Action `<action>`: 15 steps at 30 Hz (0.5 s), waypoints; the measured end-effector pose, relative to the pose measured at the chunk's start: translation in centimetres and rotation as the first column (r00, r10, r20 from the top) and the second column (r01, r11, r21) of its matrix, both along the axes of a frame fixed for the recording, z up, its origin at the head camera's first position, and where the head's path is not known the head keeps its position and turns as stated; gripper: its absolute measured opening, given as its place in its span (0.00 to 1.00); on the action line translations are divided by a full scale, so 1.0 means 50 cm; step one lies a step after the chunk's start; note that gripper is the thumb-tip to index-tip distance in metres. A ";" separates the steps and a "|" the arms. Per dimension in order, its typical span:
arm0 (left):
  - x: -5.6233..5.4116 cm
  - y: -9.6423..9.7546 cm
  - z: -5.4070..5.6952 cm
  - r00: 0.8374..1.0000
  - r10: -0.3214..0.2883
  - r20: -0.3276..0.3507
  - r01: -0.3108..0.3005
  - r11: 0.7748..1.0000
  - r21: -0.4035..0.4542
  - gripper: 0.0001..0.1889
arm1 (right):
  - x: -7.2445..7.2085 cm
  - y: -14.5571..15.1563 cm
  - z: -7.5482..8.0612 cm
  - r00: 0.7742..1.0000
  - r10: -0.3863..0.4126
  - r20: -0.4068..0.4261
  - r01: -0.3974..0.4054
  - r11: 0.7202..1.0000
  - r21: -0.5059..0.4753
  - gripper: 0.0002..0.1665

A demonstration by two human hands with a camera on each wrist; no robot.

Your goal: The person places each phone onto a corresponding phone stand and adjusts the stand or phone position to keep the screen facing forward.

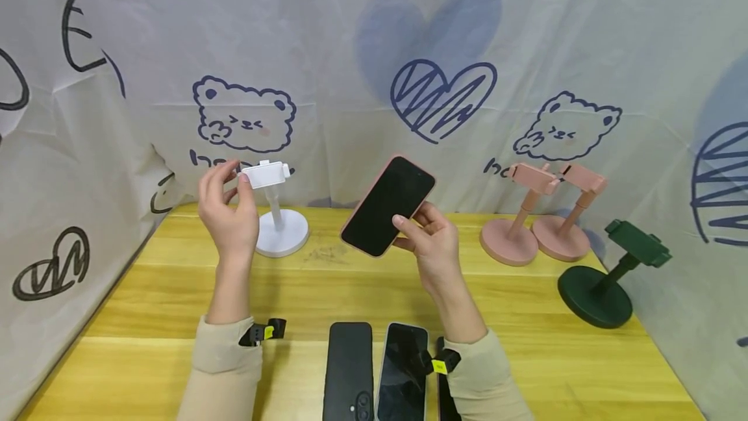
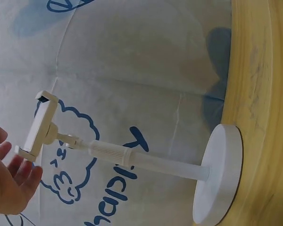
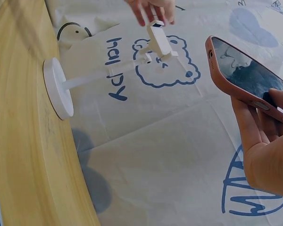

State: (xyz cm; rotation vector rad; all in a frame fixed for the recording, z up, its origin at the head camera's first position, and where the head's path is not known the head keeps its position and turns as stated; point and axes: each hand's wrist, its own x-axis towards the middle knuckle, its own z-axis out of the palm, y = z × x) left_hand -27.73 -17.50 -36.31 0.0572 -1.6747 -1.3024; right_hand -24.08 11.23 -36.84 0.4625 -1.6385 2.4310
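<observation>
A white phone stand (image 1: 282, 232) stands upright at the left, its clamp head (image 2: 40, 125) tipped back on a thin neck. My left hand (image 1: 230, 216) is right at the left end of that clamp, with thumb and fingers spread apart around it. In the left wrist view, fingers (image 2: 23, 176) show just beside the clamp's end. My right hand (image 1: 435, 245) holds a smartphone (image 1: 388, 206) in a pink case, tilted and raised above the table. The thumb lies over the dark screen's edge and the other fingers support it from behind.
Two pink phone stands (image 1: 510, 241) and a dark green phone stand (image 1: 596, 297) stand at the right. Near the front edge of the wooden table (image 1: 146, 343) lie a black phone (image 1: 349, 362), a white-edged phone (image 1: 403, 369) and another, partly hidden by the right sleeve. A patterned curtain (image 1: 350, 83) hangs behind.
</observation>
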 end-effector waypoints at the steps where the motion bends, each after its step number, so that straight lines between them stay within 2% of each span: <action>1: -0.001 -0.005 -0.004 0.999 -0.025 0.034 0.024 0.999 0.031 0.15 | 0.000 -0.002 0.000 1.000 0.000 0.001 0.000 1.000 0.002 0.15; 4: -0.007 -0.013 -0.011 0.991 -0.091 0.102 0.079 0.990 0.118 0.15 | 0.000 -0.006 0.002 1.000 -0.009 0.002 0.009 1.000 0.009 0.14; 7: -0.012 -0.016 -0.013 0.984 -0.122 0.129 0.102 0.984 0.149 0.15 | 0.001 -0.010 0.005 1.000 -0.016 -0.001 0.016 1.000 0.020 0.15; 15: -0.012 -0.020 -0.013 0.980 -0.121 0.159 0.098 0.984 0.146 0.15 | -0.014 -0.040 0.029 1.000 0.020 -0.009 -0.020 0.997 0.073 0.19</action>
